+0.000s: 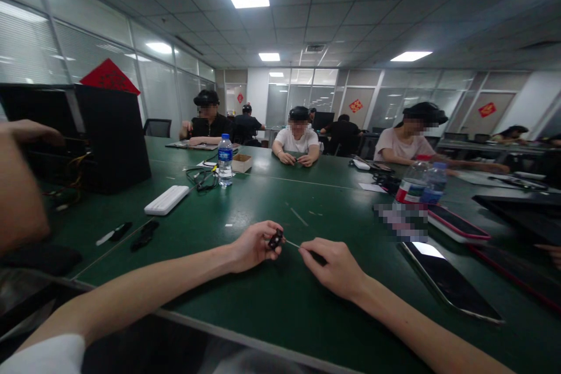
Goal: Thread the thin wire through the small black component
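My left hand (pixel 258 245) is raised a little over the green table (pixel 245 304), its fingers closed around a small black part (pixel 276 239). What kind of part it is, I cannot make out. To its right, my right hand (pixel 335 266) pinches a thin screwdriver-like tool (pixel 292 243). The tool's pale metal shaft points left and its tip reaches the black part, though whether they touch is unclear. Most of the tool's handle is hidden inside my right hand.
A white power bank (pixel 166 200) and an open black computer case (pixel 111 134) lie left, where another person's arm (pixel 20 187) reaches in. Ahead stands a water bottle (pixel 225 160) beside cables. A phone (pixel 451 280) lies close to my right forearm. Several people sit around.
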`<action>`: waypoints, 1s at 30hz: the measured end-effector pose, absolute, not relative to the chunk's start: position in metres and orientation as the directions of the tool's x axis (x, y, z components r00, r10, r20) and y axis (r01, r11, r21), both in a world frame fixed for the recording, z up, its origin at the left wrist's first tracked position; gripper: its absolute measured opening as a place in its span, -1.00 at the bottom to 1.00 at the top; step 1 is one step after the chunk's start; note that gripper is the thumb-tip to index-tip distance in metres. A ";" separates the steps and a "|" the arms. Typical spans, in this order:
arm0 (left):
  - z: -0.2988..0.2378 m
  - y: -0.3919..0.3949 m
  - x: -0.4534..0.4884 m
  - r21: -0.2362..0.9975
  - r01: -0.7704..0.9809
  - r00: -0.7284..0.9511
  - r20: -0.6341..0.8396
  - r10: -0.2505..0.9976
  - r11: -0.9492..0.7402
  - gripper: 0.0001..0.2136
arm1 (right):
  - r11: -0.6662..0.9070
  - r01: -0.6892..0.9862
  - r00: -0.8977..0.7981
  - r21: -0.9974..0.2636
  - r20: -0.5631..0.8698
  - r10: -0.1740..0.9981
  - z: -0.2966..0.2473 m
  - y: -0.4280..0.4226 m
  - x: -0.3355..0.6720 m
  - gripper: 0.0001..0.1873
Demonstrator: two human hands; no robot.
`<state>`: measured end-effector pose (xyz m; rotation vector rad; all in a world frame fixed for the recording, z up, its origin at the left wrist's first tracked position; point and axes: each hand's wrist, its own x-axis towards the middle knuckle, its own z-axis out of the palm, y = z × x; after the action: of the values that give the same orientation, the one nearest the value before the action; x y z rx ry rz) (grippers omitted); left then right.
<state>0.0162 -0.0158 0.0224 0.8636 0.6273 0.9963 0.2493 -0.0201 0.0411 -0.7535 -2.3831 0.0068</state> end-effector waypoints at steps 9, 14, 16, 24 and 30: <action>0.013 -0.008 0.015 0.958 -0.286 0.354 0.140 0.925 -0.036 -0.72 | 0.826 0.534 -0.624 -0.182 0.574 0.530 0.045 -0.018 0.252 -0.70; 0.010 -0.005 0.009 0.928 0.083 0.303 0.324 0.896 -0.363 -0.74 | 0.826 0.528 -0.625 -0.195 0.570 0.534 0.044 -0.017 0.252 -0.70; 0.013 -0.008 0.007 0.839 0.216 0.307 0.427 0.851 -0.499 -0.78 | 0.827 0.527 -0.637 -0.195 0.553 0.537 0.043 -0.017 0.252 -0.71; 0.019 -0.017 0.006 0.726 0.319 0.382 0.490 0.784 -0.609 -0.77 | 0.817 0.545 -0.646 -0.187 0.528 0.552 0.043 -0.018 0.252 -0.70; 0.018 -0.015 0.004 0.551 0.476 0.401 0.559 0.726 -0.686 -0.77 | 0.808 0.559 -0.654 -0.187 0.499 0.568 0.040 -0.017 0.251 -0.70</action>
<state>0.0037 -0.0151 0.0182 2.3587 1.0475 1.1690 0.2514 -0.0172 0.0402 -0.8315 -2.4420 0.0220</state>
